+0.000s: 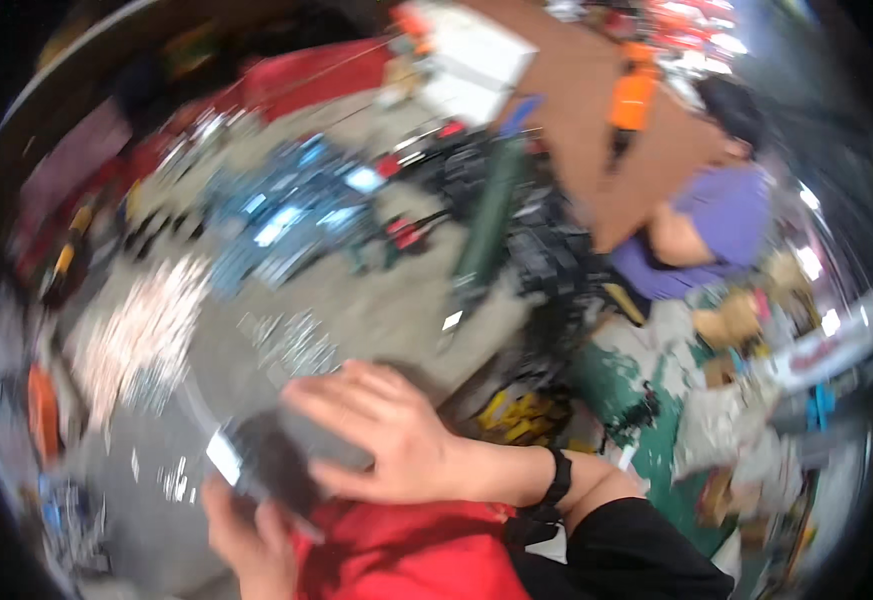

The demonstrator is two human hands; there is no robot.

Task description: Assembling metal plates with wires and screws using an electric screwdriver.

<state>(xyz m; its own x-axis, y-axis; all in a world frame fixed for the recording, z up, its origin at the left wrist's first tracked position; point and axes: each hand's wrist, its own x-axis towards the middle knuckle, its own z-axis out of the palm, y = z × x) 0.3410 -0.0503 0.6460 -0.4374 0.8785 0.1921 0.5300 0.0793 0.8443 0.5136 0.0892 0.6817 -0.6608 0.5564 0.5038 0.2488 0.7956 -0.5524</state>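
Out beyond the grip I see a greyish-tan worktop (371, 315), with a red strip (326, 75) past its far side. Right of the grip, the floor (606, 380) is green, broken by large pale patches. Farther off, ahead and right, lies a broad brown surface (571, 120), white glare behind it. Far right rises something dark (826, 120), wall or sheeting, too blurred to tell.

Object (274, 455) between hands (384, 432), pieces (301, 340) beyond on table (396, 305), co-worker (726, 215) right

Site type: workshop. Indicators: table (396, 320) bearing heaps of small metallic parts (294, 342) and black components (546, 245); co-worker (724, 215) nearby; patchy green floor (691, 515).
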